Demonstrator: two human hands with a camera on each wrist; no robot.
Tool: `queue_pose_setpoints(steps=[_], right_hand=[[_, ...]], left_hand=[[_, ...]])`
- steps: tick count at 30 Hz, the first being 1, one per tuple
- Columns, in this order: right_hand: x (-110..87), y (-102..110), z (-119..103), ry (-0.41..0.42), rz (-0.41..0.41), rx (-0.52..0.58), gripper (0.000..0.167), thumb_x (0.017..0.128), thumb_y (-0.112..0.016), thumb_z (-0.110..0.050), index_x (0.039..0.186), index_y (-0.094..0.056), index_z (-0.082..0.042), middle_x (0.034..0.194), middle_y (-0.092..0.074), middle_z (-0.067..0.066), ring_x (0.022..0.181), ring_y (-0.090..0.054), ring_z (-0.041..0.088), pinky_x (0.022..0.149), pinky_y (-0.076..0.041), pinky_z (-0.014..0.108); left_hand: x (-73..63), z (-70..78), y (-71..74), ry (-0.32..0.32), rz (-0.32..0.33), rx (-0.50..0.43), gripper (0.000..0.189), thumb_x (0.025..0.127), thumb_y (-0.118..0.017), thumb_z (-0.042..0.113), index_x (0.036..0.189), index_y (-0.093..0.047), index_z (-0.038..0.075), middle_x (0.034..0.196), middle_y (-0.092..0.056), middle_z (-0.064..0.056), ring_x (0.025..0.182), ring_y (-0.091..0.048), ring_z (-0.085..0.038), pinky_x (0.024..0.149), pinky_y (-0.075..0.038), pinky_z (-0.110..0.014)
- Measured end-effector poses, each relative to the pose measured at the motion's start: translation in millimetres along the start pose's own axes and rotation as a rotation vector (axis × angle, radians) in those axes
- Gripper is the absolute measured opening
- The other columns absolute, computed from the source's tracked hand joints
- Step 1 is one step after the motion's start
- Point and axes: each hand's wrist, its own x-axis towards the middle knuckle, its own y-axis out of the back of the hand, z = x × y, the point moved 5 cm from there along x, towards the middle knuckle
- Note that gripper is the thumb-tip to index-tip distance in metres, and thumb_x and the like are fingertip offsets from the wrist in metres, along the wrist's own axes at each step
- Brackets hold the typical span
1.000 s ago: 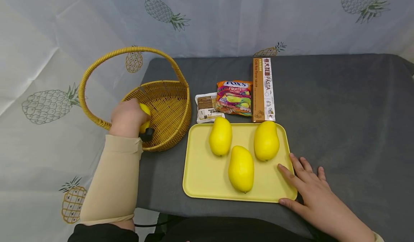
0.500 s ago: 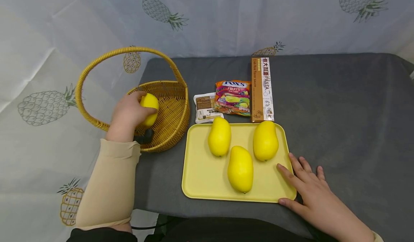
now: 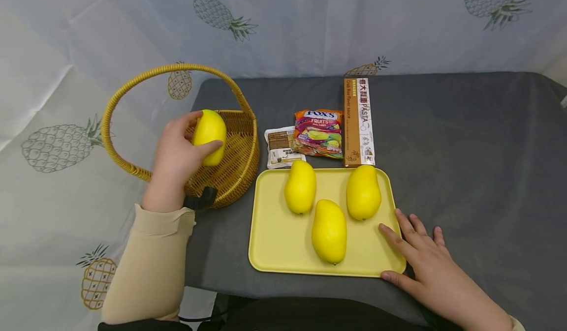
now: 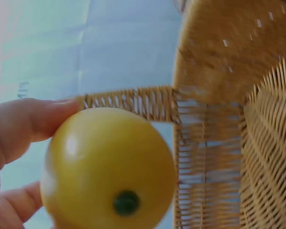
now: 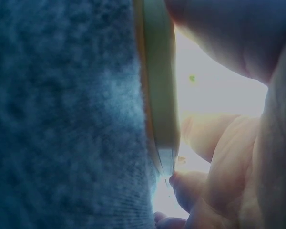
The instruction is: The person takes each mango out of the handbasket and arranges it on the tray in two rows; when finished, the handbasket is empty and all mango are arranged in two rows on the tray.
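Observation:
My left hand (image 3: 179,149) grips a yellow mango (image 3: 210,136) between thumb and fingers, over the wicker basket (image 3: 239,166). The left wrist view shows the same mango (image 4: 107,167) end-on, a dark green stem spot facing the camera, close to the basket's woven side (image 4: 207,157). Three more mangoes lie on a pale yellow tray (image 3: 279,247): one at the upper left (image 3: 300,187), one at lower middle (image 3: 330,232) and one at the upper right (image 3: 363,193). At the tray's right edge rests my right hand (image 3: 427,259), its fingers spread, thumb and index touching the rim.
Behind the tray lie a small white-and-brown packet (image 3: 280,149), an orange FOX'S candy bag (image 3: 318,133) and a long pasta box (image 3: 360,122). The basket's tall handle (image 3: 177,68) arches over its opening. A grey cloth (image 3: 469,173) covers the table.
My left hand has risen out of the basket's depth with the mango, which has moved up and slightly right. The right hand and the tray have stayed put.

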Motion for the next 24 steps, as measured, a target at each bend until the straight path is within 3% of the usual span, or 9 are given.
queue_pose_setpoints(steps=[7,11,17,24], right_hand=[[0.1,-0.9,0.5,0.001,-0.003,0.002,0.094,0.094,-0.083,-0.055,0.172,-0.042,-0.023,0.185,-0.013,0.018,0.165,-0.015,0.058,0.125,0.008,0.084],[0.4,-1.1,0.0,0.004,0.001,0.0,0.094,0.094,-0.084,-0.055,0.172,-0.043,-0.023,0.185,-0.014,0.017,0.165,-0.017,0.059,0.125,0.007,0.085],[0.7,-0.4,-0.4,0.007,0.009,-0.005,0.094,0.094,-0.084,-0.054,0.172,-0.043,-0.022,0.185,-0.014,0.018,0.164,-0.018,0.059,0.125,0.007,0.085],[0.5,0.1,-1.3,0.008,0.01,-0.009,0.093,0.094,-0.084,-0.054,0.172,-0.043,-0.023,0.185,-0.013,0.018,0.165,-0.016,0.057,0.126,0.008,0.083]], left_hand=[[-27.3,15.9,-5.3,-0.105,0.132,-0.099,0.083,0.091,-0.092,0.023,0.165,-0.054,0.019,0.151,-0.056,-0.014,0.124,-0.053,-0.034,0.1,-0.046,-0.048],[-47.4,22.5,-13.8,-0.163,0.166,-0.153,0.081,0.088,-0.095,0.021,0.161,-0.059,0.018,0.147,-0.058,-0.013,0.12,-0.054,-0.031,0.095,-0.049,-0.042],[-77.2,24.2,-34.9,-0.195,0.133,-0.191,0.082,0.084,-0.097,0.02,0.158,-0.061,0.015,0.146,-0.056,-0.014,0.117,-0.055,-0.03,0.088,-0.052,-0.042],[-104.5,18.8,-60.3,-0.205,0.052,-0.136,0.085,0.082,-0.099,0.019,0.157,-0.061,0.013,0.144,-0.054,-0.016,0.119,-0.056,-0.032,0.091,-0.058,-0.05]])
